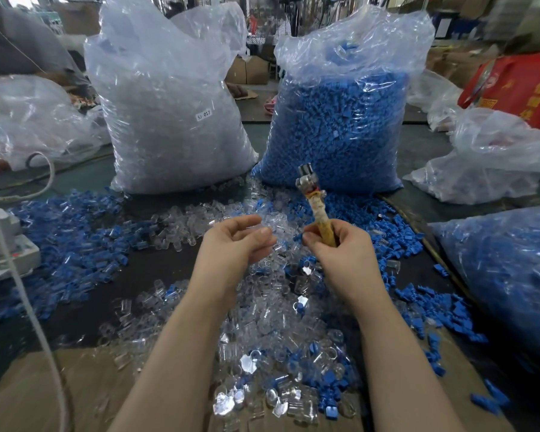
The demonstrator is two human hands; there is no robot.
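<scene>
My right hand [337, 244] grips a stick-like tool [317, 210] with a tape-wrapped handle and a metal head, held upright and tilted a little left. A small blue plastic piece [299, 236] shows at its fingertips. My left hand [234, 241] hovers beside it, palm up, fingers loosely curled around a clear plastic cap [270, 227]. Below both hands lies a heap of clear caps [272, 322] mixed with blue pieces [75, 232] on the dark table.
Two big plastic sacks stand behind: one of clear caps [169, 120], one of blue pieces [340, 129]. Another sack of blue pieces [505, 275] lies at the right. Crumpled bags [493, 163] lie at both sides. A white device with a cable [3, 244] sits left. Cardboard [85, 388] covers the near edge.
</scene>
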